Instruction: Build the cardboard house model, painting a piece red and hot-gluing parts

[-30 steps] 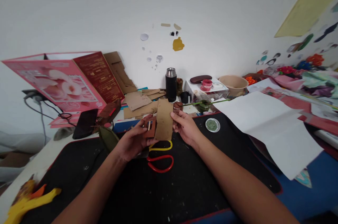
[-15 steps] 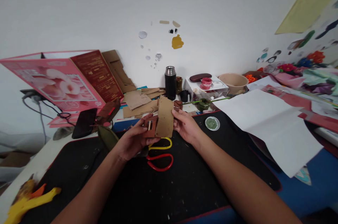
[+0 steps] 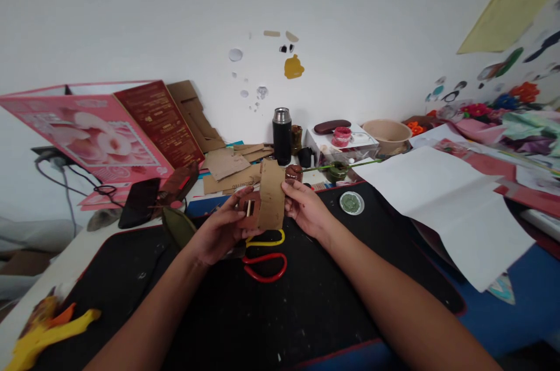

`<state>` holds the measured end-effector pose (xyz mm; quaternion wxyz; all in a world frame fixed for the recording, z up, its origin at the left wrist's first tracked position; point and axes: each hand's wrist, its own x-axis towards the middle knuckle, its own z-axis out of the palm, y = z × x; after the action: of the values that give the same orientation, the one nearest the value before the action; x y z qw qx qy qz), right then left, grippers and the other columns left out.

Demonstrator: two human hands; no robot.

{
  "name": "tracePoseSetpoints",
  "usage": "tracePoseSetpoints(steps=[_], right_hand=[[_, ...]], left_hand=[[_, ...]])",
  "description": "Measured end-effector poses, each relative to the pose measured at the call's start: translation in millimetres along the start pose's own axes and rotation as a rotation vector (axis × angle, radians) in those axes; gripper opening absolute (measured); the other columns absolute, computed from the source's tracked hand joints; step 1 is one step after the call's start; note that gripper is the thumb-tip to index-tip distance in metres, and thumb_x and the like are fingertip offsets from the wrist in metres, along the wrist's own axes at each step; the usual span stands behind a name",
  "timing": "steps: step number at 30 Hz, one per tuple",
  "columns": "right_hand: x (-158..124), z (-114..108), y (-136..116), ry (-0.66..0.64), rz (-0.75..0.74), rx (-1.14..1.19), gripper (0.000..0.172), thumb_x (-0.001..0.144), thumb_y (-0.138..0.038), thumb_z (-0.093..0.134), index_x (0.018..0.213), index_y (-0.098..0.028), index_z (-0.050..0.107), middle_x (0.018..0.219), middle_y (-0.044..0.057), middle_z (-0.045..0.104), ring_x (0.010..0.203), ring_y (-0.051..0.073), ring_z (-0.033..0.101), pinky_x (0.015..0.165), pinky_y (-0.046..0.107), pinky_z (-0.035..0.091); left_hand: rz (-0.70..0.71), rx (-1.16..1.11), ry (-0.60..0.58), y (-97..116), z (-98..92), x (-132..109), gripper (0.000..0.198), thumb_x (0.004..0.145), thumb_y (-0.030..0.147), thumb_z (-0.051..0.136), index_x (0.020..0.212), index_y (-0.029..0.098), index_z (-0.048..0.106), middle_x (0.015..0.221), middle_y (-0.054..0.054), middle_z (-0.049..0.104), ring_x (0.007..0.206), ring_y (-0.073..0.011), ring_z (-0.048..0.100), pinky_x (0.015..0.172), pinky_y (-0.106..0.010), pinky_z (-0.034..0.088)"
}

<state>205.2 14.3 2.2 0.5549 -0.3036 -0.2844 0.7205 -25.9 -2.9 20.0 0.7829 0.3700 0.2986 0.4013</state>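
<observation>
Over a black work mat point(image 3: 280, 312), my two hands hold cardboard pieces together. My left hand point(image 3: 219, 234) grips a small reddish-brown cardboard piece point(image 3: 250, 210) with a pale stick on it, thumb on top. My right hand point(image 3: 306, 210) pinches the right edge of a tan cardboard strip point(image 3: 271, 196), which stands upright and overlaps the brown piece. Just below the hands, scissors with one yellow and one red handle point(image 3: 265, 259) lie on the mat.
A black flask point(image 3: 282, 136), cardboard scraps point(image 3: 225, 165), a pink box point(image 3: 87, 132), a dark phone point(image 3: 139, 202), a beige bowl point(image 3: 387, 135), a green-filled lid point(image 3: 351, 203) and a large white sheet point(image 3: 450, 207) surround the mat. Yellow and orange pieces point(image 3: 48, 330) lie at the front left.
Both hands and the cardboard pieces have stayed nearly in place; the tan strip has shifted slightly, and the view has tilted down a little.
</observation>
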Motion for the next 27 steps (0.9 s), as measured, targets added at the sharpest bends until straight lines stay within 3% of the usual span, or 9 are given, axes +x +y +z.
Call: tracePoseSetpoints(steps=[9, 14, 18, 23, 27], right_hand=[[0.3, -1.7, 1.9, -0.059, 0.010, 0.064, 0.047, 0.068, -0.040, 0.101, 0.096, -0.020, 0.068, 0.066, -0.008, 0.062, 0.045, 0.004, 0.045, 0.039, 0.016, 0.032], [0.1, -3.3, 0.8, -0.079, -0.003, 0.056, 0.037, 0.075, -0.036, 0.096, 0.091, -0.021, 0.067, 0.063, -0.008, 0.057, 0.046, 0.005, 0.042, 0.038, 0.015, 0.031], [1.1, -4.9, 0.4, -0.081, -0.007, 0.055, 0.038, 0.074, -0.036, 0.097, 0.090, -0.020, 0.066, 0.062, -0.009, 0.054, 0.044, 0.004, 0.038, 0.037, 0.014, 0.031], [2.3, -7.7, 1.5, -0.084, 0.003, 0.053, 0.039, 0.074, -0.036, 0.098, 0.092, -0.019, 0.068, 0.059, -0.010, 0.052, 0.043, 0.004, 0.036, 0.037, 0.013, 0.032], [3.6, -11.8, 2.9, -0.085, -0.015, 0.031, 0.034, 0.075, -0.031, 0.095, 0.094, -0.021, 0.070, 0.063, -0.009, 0.054, 0.045, 0.005, 0.039, 0.038, 0.015, 0.032]], left_hand=[[0.050, 0.027, 0.133, 2.7, 28.1, -7.5, 0.063, 0.076, 0.013, 0.082, 0.134, 0.030, 0.065, 0.128, -0.003, 0.076, 0.102, -0.0217, 0.077, 0.078, -0.029, 0.065], [0.063, 0.071, 0.165, 4.0, 34.9, -10.6, 0.065, 0.074, 0.017, 0.084, 0.135, 0.030, 0.064, 0.128, -0.003, 0.076, 0.106, -0.0232, 0.076, 0.083, -0.031, 0.063], [0.090, 0.114, 0.157, 3.6, 35.9, -11.6, 0.063, 0.074, 0.021, 0.086, 0.133, 0.032, 0.066, 0.139, -0.003, 0.071, 0.124, -0.0265, 0.070, 0.093, -0.033, 0.061], [0.168, 0.176, 0.109, -2.5, 33.5, -10.1, 0.061, 0.076, 0.024, 0.087, 0.132, 0.033, 0.066, 0.154, -0.004, 0.062, 0.144, -0.0327, 0.056, 0.114, -0.044, 0.050], [0.224, 0.215, 0.087, -9.6, 30.4, -7.9, 0.063, 0.079, 0.028, 0.087, 0.137, 0.033, 0.063, 0.161, -0.006, 0.055, 0.148, -0.0353, 0.051, 0.120, -0.051, 0.043]])
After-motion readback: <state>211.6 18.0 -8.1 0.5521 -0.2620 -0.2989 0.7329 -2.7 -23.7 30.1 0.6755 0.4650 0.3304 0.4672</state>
